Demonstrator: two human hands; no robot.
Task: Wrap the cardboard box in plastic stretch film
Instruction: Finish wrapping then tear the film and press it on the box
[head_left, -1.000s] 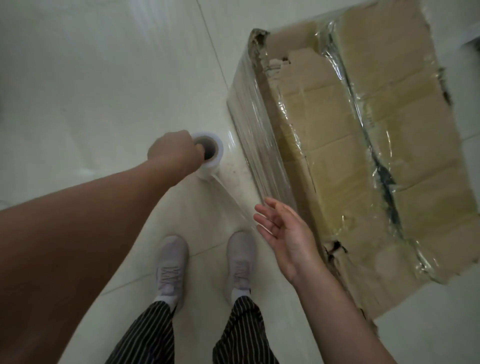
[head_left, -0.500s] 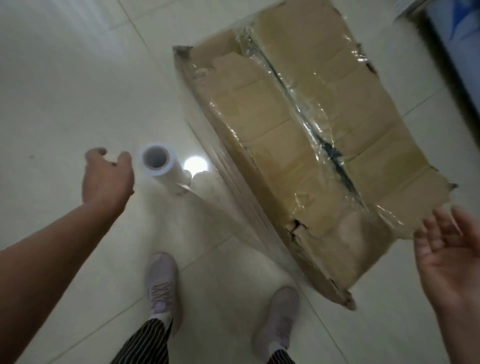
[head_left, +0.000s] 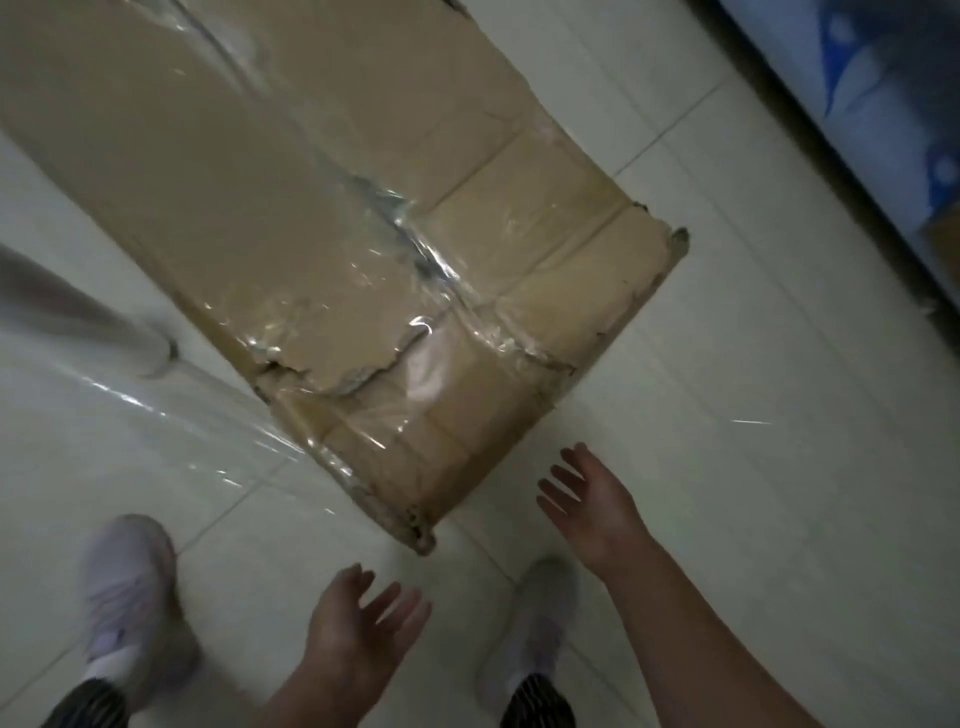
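Cardboard box (head_left: 322, 208) cropped top-left

Dim, soft light; glare streaks on the stretch film (head_left: 171, 415); left shoe (head_left: 132, 597) smeared by motion blur.

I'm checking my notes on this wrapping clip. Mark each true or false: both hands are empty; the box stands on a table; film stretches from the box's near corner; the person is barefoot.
1. Both hands are empty. True: left hand and right hand are open, with nothing in either grip.
2. The cardboard box stands on a table. False: it lies on the tiled floor.
3. Stretch film runs leftward from the box's near corner. True.
4. The person is barefoot. False: light shoes are worn.
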